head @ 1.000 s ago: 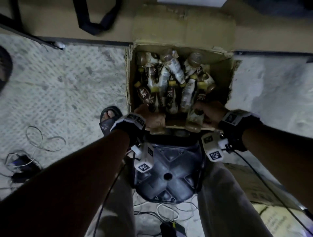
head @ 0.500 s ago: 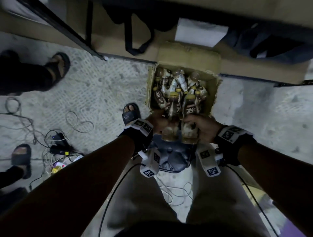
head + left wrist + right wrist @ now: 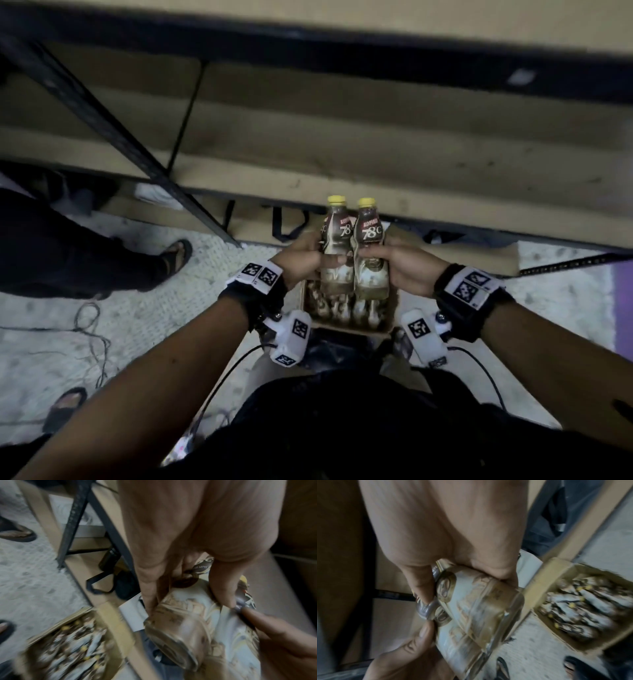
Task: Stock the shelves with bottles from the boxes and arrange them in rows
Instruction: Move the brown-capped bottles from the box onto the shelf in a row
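Two brown coffee bottles with yellow caps stand upright side by side in front of me, above the box. My left hand (image 3: 305, 257) grips the left bottle (image 3: 337, 240) around its middle. My right hand (image 3: 400, 262) grips the right bottle (image 3: 369, 236) the same way. The bottles touch each other. Below them the open cardboard box (image 3: 392, 308) holds several more bottles (image 3: 329, 305) lying loose. In the left wrist view my fingers (image 3: 149, 588) wrap the left bottle (image 3: 188, 622). In the right wrist view my fingers (image 3: 423, 582) wrap the right bottle (image 3: 479, 608). Bare wooden shelf boards (image 3: 308, 174) rise just beyond.
A black slanted shelf post (image 3: 102, 116) stands at the left. Another person's legs and sandal (image 3: 176, 255) are on the floor at left, with loose cables (image 3: 89, 329) nearby. Dark bag straps (image 3: 284, 222) hang under the lowest shelf. A dark stool (image 3: 342, 346) sits under the box.
Both hands have lifted one bottle each out of the box and raised them upright, side by side. My view has swung up from the box to the shelves.
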Demonstrator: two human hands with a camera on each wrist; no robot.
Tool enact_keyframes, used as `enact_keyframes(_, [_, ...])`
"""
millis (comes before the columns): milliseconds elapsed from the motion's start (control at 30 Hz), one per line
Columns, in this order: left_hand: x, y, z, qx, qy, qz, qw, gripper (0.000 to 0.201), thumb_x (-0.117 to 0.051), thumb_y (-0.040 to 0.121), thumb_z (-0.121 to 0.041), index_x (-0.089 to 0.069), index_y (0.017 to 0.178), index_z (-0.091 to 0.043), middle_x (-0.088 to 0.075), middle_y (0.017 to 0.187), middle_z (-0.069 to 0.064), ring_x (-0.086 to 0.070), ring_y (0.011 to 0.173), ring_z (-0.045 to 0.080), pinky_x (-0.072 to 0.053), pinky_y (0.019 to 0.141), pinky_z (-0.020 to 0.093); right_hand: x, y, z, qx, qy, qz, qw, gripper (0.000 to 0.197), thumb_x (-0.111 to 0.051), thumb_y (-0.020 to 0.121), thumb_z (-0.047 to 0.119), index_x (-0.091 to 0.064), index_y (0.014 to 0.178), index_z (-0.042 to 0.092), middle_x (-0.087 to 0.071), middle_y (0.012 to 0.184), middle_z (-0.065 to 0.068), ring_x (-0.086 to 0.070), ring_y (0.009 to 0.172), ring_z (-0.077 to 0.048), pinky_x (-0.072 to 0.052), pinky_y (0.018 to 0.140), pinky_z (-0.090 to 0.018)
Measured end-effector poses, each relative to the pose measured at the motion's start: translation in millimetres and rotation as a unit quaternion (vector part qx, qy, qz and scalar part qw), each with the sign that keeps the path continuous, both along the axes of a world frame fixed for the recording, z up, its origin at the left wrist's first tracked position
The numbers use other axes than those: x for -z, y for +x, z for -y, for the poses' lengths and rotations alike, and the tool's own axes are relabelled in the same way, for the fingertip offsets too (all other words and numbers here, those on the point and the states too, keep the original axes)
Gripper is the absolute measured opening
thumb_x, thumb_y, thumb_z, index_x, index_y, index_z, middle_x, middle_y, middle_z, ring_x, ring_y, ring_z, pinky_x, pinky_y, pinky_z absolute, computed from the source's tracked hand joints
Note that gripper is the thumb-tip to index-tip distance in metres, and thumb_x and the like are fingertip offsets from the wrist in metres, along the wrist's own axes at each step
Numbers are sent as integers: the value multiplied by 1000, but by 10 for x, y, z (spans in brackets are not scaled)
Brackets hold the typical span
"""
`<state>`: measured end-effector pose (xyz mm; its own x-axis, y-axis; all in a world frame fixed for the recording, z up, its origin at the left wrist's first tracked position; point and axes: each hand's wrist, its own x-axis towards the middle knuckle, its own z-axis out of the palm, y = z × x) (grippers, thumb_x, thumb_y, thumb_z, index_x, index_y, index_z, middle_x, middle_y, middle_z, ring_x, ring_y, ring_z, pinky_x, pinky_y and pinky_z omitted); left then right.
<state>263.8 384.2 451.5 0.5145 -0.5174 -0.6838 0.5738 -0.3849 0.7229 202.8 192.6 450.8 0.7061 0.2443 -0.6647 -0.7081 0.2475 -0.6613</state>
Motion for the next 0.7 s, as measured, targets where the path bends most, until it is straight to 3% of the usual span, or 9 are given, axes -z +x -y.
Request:
enact_keyframes(67, [-310,147,96,13,-17,35,999,45,-69,85,-6,-56,127,-14,-69,117,5,-64,110,23,-52,93,46,-302,86,115,14,20,34,999,36,-61,89,11,-59,125,7,-67,123,-15,-64,114,-31,-54,93,-44])
enact_keyframes(233, [-1127,439,275,41,-98,124,987,38,-64,86,0,-56,123,-3,-69,113,14,-68,101,27,-57,75,34,-1050,299,339,29,11,129,991,35,-58,91,11,-57,126,7,-67,121,-15,-65,113,-30,-56,89,-41])
enact_keyframes(433, [-1858,544,461,50,-150,233,960,35,-63,87,-22,-59,120,-10,-69,112,10,-66,104,29,-55,87,42,-1872,447,533,-17,-33,249,968,39,-56,94,11,-51,133,11,-66,125,-11,-64,115,-26,-51,97,-43])
enact_keyframes(567, [-2241,580,654,10,-168,283,944,34,-59,89,-37,-62,115,-15,-71,112,8,-68,104,26,-55,83,37,-2332,522,728,-31,-50,318,946,37,-58,94,13,-52,131,8,-68,122,-11,-65,113,-26,-53,95,-41])
enact_keyframes(700, [-2614,610,907,-41,-164,356,919,34,-60,90,-38,-61,116,-15,-73,107,4,-70,98,20,-57,74,32,-2722,639,913,-42,-58,362,929,30,-57,95,11,-57,125,5,-70,117,-12,-67,108,-26,-57,87,-37])
